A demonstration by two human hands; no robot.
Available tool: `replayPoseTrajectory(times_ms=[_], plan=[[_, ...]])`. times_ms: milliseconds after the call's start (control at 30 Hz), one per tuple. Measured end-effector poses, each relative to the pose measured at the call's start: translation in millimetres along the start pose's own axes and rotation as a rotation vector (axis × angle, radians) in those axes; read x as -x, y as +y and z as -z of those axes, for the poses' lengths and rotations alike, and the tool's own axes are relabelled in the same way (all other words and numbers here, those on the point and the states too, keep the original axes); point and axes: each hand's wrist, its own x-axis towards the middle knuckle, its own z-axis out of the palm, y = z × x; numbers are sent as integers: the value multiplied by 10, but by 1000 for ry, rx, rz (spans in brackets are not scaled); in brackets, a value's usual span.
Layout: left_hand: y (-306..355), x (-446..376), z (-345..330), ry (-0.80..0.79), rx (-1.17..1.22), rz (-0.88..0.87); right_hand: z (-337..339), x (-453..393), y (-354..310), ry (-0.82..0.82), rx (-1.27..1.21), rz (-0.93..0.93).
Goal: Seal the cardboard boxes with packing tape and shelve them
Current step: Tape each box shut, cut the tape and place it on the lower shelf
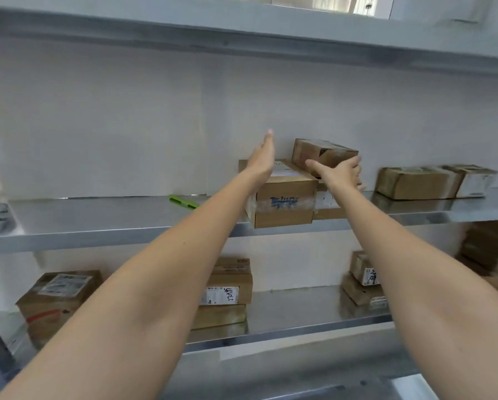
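A small taped cardboard box [324, 151] sits tilted atop a larger cardboard box [285, 207] with blue scribble on its taped front, on the middle steel shelf [97, 220]. My right hand [340, 174] lies with spread, fairly straight fingers against the near side of the small box. My left hand [263, 157] is held flat and upright, fingers straight, just left of the small box and above the larger box's left edge, holding nothing. Another box [328, 210] peeks out beside the larger one, mostly hidden by my right forearm.
A green flat tool [184, 202] lies on the middle shelf left of the boxes. Two more boxes [418, 183] stand at the right. The lower shelf [285, 319] carries several labelled boxes [227, 290]. An upper shelf [242, 33] runs overhead.
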Motion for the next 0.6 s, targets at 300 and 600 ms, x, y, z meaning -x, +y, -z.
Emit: replayPoseTrajectory(times_ms=[300,600], plan=[[-119,-150,134,93,81,-69,170,-54,5,148,-74,120],[-56,-314,471,172,207,-92,271,92,-345,-324,-527,296]])
